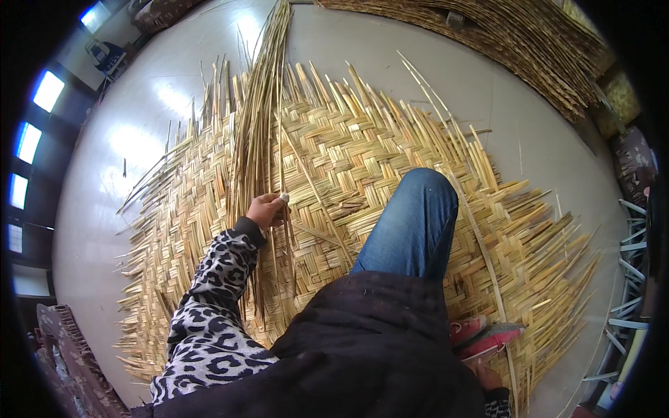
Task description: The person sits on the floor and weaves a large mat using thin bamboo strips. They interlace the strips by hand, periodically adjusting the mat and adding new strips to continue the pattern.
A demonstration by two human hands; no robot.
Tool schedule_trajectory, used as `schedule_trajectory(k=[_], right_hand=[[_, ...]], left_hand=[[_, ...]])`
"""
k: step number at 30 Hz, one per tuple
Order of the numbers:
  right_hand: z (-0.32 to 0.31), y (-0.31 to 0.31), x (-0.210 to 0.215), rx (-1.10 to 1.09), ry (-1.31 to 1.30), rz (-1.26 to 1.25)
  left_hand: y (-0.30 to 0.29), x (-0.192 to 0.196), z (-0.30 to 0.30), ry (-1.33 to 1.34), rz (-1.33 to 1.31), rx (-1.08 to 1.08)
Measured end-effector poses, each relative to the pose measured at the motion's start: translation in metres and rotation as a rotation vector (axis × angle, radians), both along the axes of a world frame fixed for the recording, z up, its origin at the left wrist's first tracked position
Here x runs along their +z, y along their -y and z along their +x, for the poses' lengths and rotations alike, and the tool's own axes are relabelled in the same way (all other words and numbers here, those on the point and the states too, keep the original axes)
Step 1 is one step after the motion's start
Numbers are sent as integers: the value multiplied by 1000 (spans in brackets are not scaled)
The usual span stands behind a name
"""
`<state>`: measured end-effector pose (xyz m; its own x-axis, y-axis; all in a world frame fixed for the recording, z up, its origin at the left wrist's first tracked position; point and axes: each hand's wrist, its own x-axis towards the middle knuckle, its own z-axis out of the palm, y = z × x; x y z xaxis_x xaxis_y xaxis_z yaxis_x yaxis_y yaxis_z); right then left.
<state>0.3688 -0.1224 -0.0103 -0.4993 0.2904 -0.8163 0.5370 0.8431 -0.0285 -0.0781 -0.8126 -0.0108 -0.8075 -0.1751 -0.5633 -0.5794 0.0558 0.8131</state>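
Left hand: our left hand (pixel 263 211) pinches a few slim strips (pixel 281 160) between thumb and fingers; a small whitish piece (pixel 284 198) shows at the fingertips.
Right hand: we see our right hand (pixel 488 376) just beside a red shoe (pixel 491 341); we cannot tell whether it grips anything.
Woven mat: the woven mat (pixel 348 150) spreads beneath and around both hands, its edge ragged with loose ends.
Reed bundle: the reed bundle (pixel 254 125) lies across the mat, near our left hand and stretching well beyond it.
Long strip: the long strip (pixel 476 233) runs near our right hand, past our bent knee (pixel 414 216).
Dark stalks: the dark stalks (pixel 516 49) lie heaped far ahead of our right hand.
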Motion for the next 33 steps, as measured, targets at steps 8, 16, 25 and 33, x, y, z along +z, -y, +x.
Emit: schedule_trajectory(k=[8,16,25,33], right_hand=[[-16,26,27,-154,29,65],[-9,28,23,-185,-13,89],[12,13,-2,-121,-74,101],[-1,27,13,-173,-47,126]], left_hand=[[-12,15,8,-61,-47,-38],[-25,14,16,-212,-260,-40],[-14,6,-6,-171,-1051,-205],[8,17,-14,-162,-1049,-34]])
